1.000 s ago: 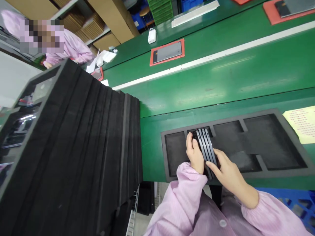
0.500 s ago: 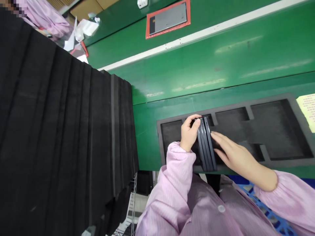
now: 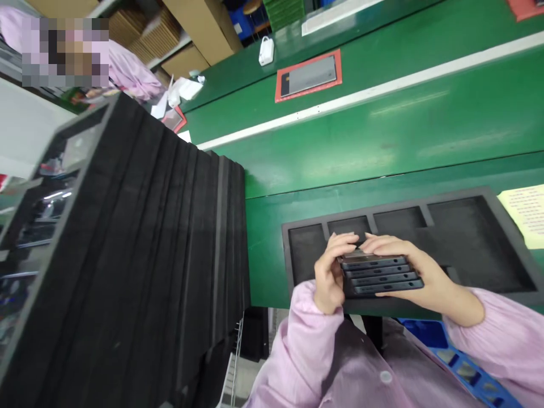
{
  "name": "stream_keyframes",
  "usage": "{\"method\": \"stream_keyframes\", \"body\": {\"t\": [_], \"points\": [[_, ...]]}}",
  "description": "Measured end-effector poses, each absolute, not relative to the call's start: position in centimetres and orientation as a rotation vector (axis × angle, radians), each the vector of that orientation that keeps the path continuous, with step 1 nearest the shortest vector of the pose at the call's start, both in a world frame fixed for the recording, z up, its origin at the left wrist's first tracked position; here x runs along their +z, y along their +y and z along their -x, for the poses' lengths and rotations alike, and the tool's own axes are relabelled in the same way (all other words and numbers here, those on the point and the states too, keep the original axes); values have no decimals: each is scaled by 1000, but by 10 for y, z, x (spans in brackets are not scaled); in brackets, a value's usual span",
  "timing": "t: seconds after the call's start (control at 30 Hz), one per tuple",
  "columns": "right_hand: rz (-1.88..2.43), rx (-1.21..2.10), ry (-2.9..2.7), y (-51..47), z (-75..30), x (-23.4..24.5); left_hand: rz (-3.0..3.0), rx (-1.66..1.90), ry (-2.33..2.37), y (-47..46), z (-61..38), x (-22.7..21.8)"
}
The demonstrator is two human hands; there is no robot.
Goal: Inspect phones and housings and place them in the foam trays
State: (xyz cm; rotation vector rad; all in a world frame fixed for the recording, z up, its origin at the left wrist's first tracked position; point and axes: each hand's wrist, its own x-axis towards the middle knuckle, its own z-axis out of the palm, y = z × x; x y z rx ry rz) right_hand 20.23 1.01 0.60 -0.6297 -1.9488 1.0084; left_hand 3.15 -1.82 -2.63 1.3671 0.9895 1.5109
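Observation:
A stack of several dark, slim phones point(image 3: 385, 276) is between my two hands, with the edges showing ports and small holes turned toward me. My left hand point(image 3: 331, 275) grips the stack's left end, its fingers curled over the far corner. From the other side my right hand point(image 3: 414, 260) wraps the stack, fingers across the top and the thumb side under its near edge. Beneath both hands lies a black foam tray point(image 3: 471, 241) with recessed compartments. The stack hides part of the tray's middle.
Tall stacked black foam trays point(image 3: 170, 238) stand on my left. Across the green bench point(image 3: 361, 147), a phone screen point(image 3: 312, 75) rests on red wrap, near a white adapter point(image 3: 266, 51). Yellow printed paper point(image 3: 525, 212) lies right. Another person's pink sleeve point(image 3: 134, 73) shows at upper left.
The phone stack has turned from upright, edges running away from me, to lying crosswise with the port edges facing me. My right hand has moved from beside it to gripping it. The view has shifted.

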Motion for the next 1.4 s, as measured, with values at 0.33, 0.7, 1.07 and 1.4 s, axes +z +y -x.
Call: {"method": "stream_keyframes", "body": {"t": [0.33, 0.7, 1.07, 1.4], "points": [[786, 1054, -1769, -16, -181, -12, -1777, 1403, 1033, -29, -22, -58], [754, 1101, -1788, -15, -183, -9, -1767, 1451, 1019, -29, -24, -55], [730, 1110, -1807, -19, -183, -12, -1644, 1319, 1057, -40, -22, -58], [728, 1118, -1798, -19, -184, -11, -1685, 1425, 1055, -39, -25, -64]]}}
